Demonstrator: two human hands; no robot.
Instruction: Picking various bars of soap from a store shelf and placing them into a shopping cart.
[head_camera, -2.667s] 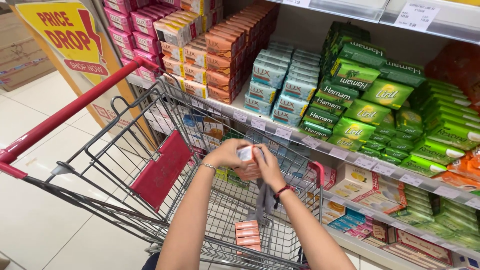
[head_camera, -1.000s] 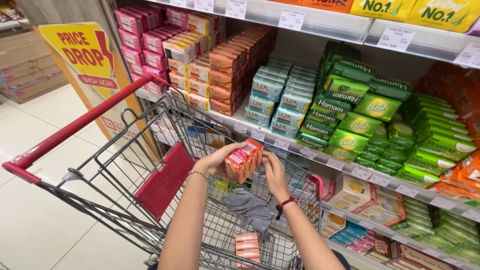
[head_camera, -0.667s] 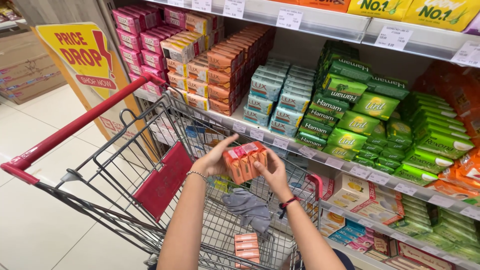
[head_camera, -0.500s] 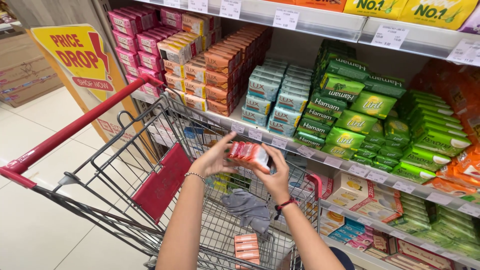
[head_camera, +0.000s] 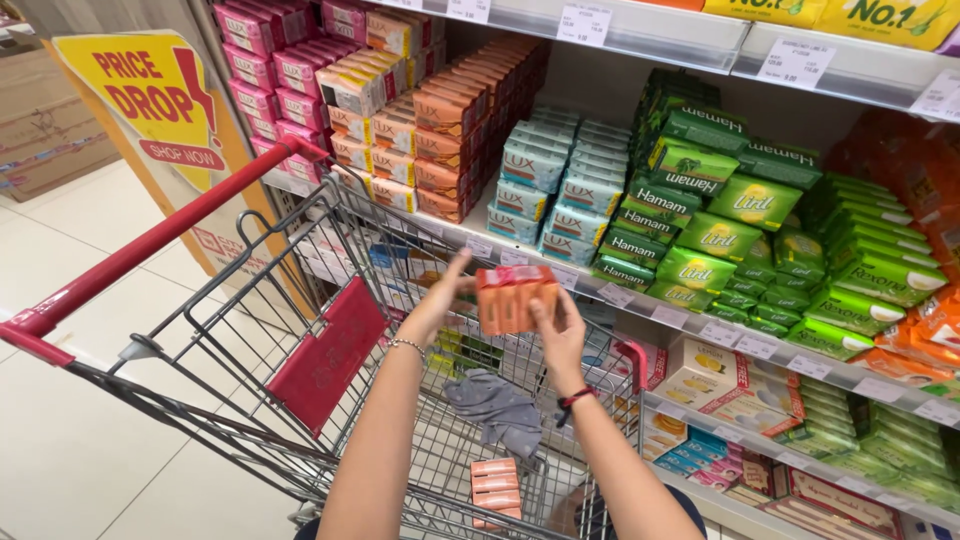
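Observation:
An orange multipack of soap bars (head_camera: 514, 297) is held up above the shopping cart (head_camera: 250, 330) between both my hands. My left hand (head_camera: 440, 300) grips its left side, thumb raised. My right hand (head_camera: 560, 330) supports its right and lower edge. A bracelet shows on my left wrist and a dark red band on my right wrist. Down in the cart basket lie a second orange soap pack (head_camera: 495, 487) and a grey cloth (head_camera: 495, 408).
Store shelves run along the right, stacked with pink (head_camera: 280, 60), orange (head_camera: 450, 120), teal (head_camera: 550, 180) and green (head_camera: 720, 220) soap boxes. A yellow price sign (head_camera: 160, 100) stands at the left behind the cart's red handle (head_camera: 140, 250). Pale floor tiles lie to the left.
Both hands have turned the orange pack over and raised it slightly above the cart. The view has drifted a little toward the shelf.

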